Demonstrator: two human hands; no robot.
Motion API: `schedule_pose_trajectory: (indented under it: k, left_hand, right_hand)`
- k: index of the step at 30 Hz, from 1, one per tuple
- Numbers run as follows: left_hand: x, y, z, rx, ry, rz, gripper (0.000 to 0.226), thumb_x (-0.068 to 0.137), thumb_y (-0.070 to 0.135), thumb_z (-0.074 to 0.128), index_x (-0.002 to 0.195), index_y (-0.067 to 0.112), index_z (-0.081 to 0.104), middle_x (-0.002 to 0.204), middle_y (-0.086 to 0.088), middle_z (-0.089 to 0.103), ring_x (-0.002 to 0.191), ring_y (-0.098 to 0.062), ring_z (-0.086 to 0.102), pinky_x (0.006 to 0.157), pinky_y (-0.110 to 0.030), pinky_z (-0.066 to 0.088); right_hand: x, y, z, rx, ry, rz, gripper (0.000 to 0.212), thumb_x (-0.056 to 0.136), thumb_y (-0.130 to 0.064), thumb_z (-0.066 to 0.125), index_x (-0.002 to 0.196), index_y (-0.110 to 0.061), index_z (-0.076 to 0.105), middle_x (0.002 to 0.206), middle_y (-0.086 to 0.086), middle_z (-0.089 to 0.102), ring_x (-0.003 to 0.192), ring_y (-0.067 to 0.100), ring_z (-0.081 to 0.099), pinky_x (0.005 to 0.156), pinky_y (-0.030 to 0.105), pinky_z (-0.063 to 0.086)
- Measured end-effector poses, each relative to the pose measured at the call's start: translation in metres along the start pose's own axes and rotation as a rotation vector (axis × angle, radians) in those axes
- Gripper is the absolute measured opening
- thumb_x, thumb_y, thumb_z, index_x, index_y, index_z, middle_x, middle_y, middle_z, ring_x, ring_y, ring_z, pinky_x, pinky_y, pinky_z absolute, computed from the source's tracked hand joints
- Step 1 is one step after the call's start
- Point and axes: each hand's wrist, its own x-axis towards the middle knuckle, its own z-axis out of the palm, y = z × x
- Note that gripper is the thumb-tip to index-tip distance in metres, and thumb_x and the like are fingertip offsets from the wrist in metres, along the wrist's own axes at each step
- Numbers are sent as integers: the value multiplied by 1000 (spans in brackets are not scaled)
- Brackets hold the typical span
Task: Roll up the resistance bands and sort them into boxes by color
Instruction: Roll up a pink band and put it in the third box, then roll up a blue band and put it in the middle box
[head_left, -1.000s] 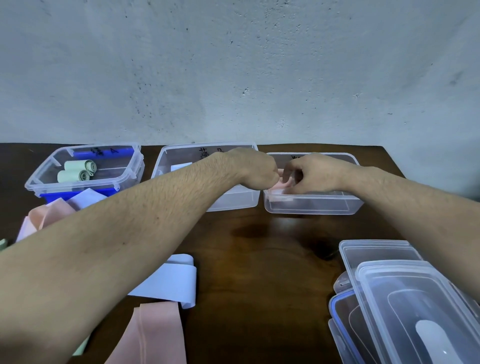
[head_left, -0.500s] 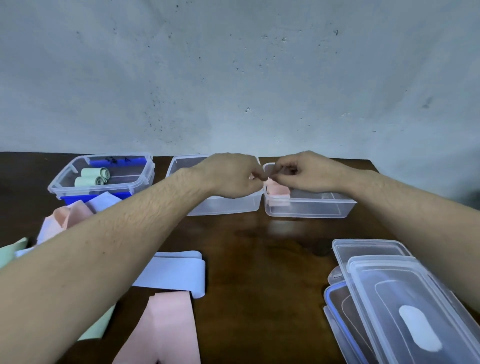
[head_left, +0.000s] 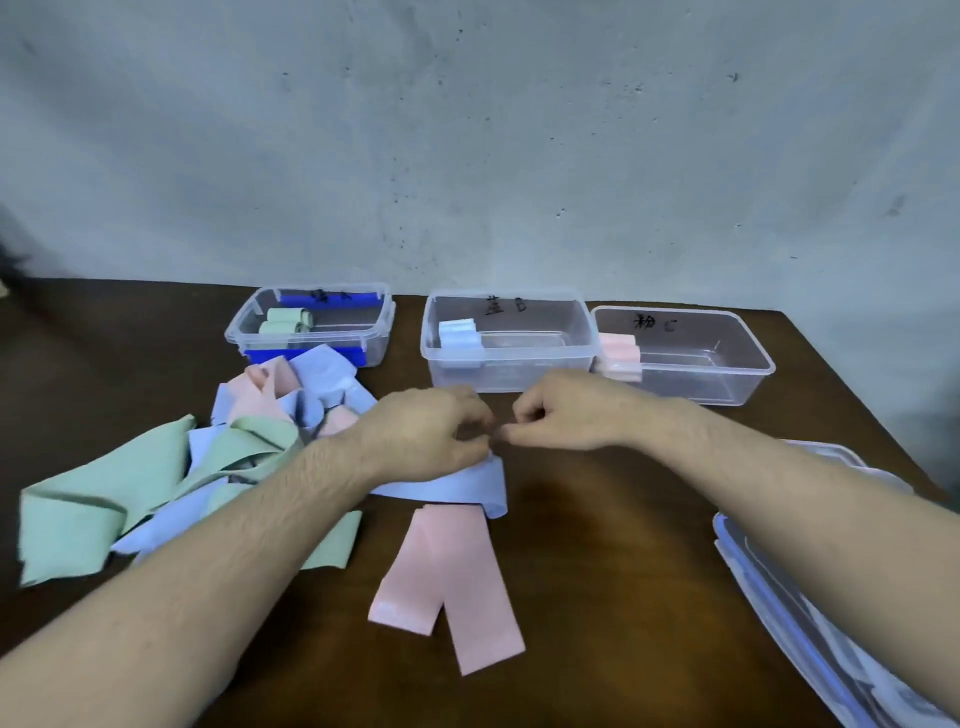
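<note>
Three clear boxes stand in a row at the back of the table. The left box (head_left: 374, 332) holds two green rolls (head_left: 284, 320), the middle box (head_left: 540, 364) a blue roll (head_left: 458, 332), and the right box (head_left: 717, 374) a pink roll (head_left: 619, 354). An unrolled blue band (head_left: 457, 488) lies in front of them, with an unrolled pink band (head_left: 457, 571) nearer me. My left hand (head_left: 431, 431) hovers over the blue band's far edge with curled fingers; whether it touches the band is hidden. My right hand (head_left: 566, 415) is beside it, fingers curled on nothing.
A loose pile of green, blue and pink bands (head_left: 208, 467) lies at the left. Stacked clear lids (head_left: 831, 582) sit at the right front edge under my right forearm. A grey wall rises right behind the boxes.
Both hands have pulled back from the right box toward me and now sit over the blue band. The pink roll stays in the right box. My view has tilted down.
</note>
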Motion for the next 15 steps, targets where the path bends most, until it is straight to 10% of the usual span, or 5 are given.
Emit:
schedule_pose_trajectory:
  k: [6,15]
  left_hand:
    - [-50,-17,33,-52,47,-103,30,88,53,60,105,30,49,99,11,53,84,-8,56,67,-26,50]
    - [-90,-23,56,-115,144,-159,22,90,48,55,89,27,49,92,9,56,77,-14,56,62,-31,44]
  right_hand:
    - [18,-38,39,18,-31,-103,35,89,-51,60,114,-28,64,102,-14,62,93,6,53,78,23,44]
    - [19,-59,58,66,-90,67,61,83,-33,71,140,-25,48,110,-7,61,98,15,59,79,29,50]
